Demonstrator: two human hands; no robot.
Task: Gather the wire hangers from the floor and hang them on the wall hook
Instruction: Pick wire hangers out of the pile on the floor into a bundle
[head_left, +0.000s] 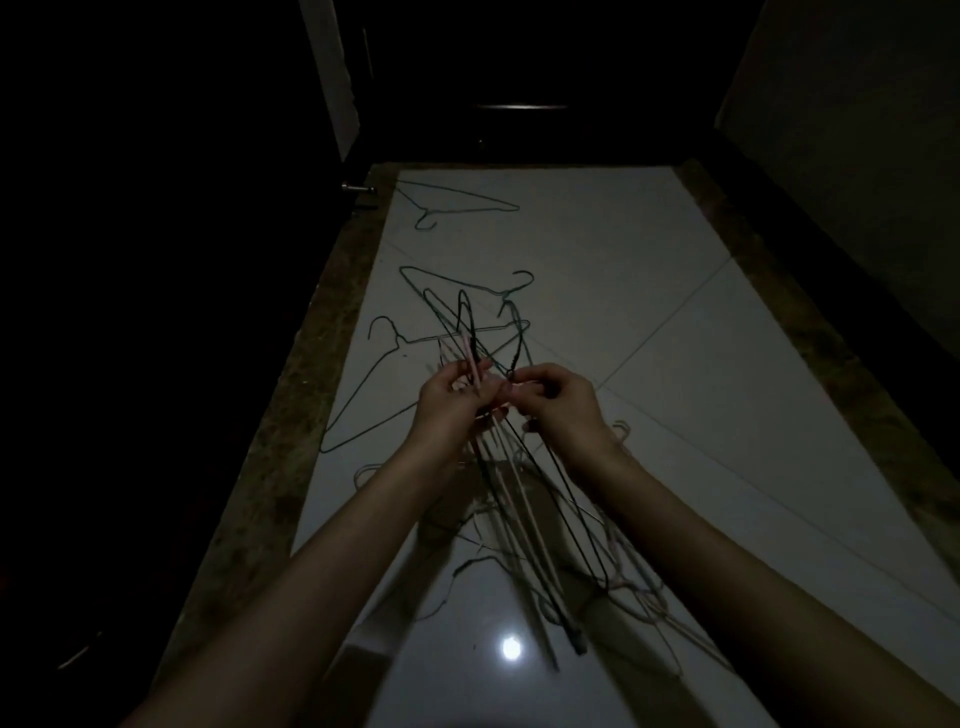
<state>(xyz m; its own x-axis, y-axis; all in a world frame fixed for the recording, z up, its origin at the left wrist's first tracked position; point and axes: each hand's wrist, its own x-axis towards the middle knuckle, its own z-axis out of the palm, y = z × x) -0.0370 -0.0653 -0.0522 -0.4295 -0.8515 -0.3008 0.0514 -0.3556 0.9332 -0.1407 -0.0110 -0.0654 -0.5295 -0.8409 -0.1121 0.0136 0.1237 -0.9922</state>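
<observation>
The room is dark, and two bare arms reach out over a shiny white tiled floor (675, 364); the left hand (449, 397) and the right hand (558, 397) are close together, almost touching, and both are closed around a bunch of thin wire hangers, some pink and some black (511, 499); the fingers pinch the wires near the top, and the long ends hang down between the arms.

Some of the job looks done, because a bunch is already gathered in the hands; a lot is left, though; one thin green wire hanger (457, 202) lies alone far up the floor, near a brown speckled stone edge (291, 415); a pile of green wire hangers (415, 338) lies crossed over each other just past the hands; more pale wire hangers (639, 582) lie on the floor under the arms, but it is too dark to count them.

No wall hook shows anywhere here, so nothing is hung up yet; the picking up seems to be about halfway, and the hanging part has not started.
</observation>
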